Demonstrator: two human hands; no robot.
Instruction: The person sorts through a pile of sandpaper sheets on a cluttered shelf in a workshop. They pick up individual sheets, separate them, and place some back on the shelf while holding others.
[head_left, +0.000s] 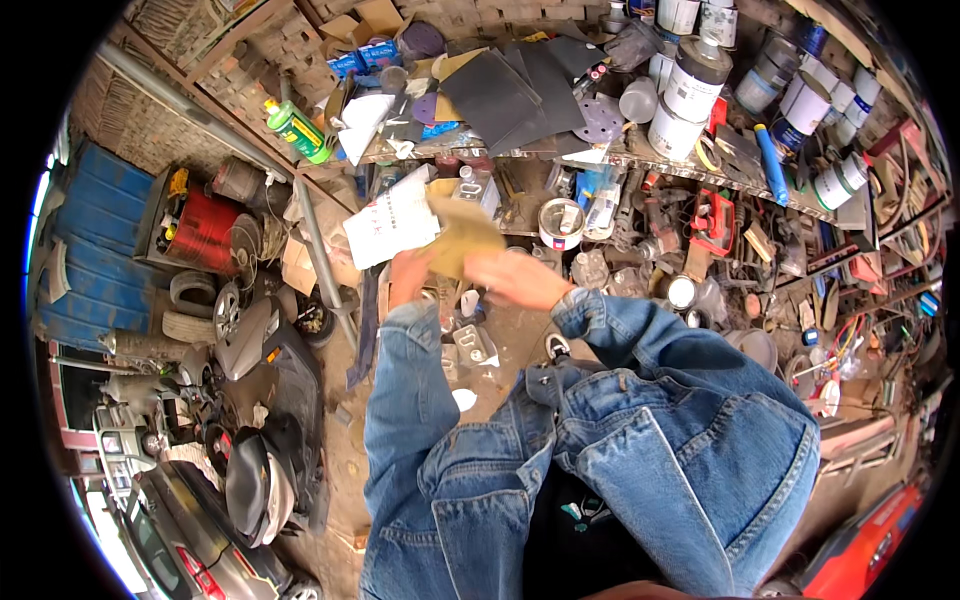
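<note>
My left hand (408,274) is closed at the lower edges of a tan sandpaper sheet (462,236) and a white printed sheet (388,222), which meet there. My right hand (520,278), blurred by motion, has its fingers at the tan sheet's lower right edge and appears to pinch it. The tan sheet is bent and smeared too. Both sheets are in front of the cluttered shelf's edge. Black sandpaper sheets (505,95) lie spread on the shelf top beyond my hands, with a purple sanding disc (598,120) beside them.
White paint cans (690,85) stand on the shelf (640,160), with a green bottle (297,131) at its left end. An open tin (561,224) sits on the lower level. A scooter (270,400) is parked at left; a red vehicle (865,540) shows at lower right.
</note>
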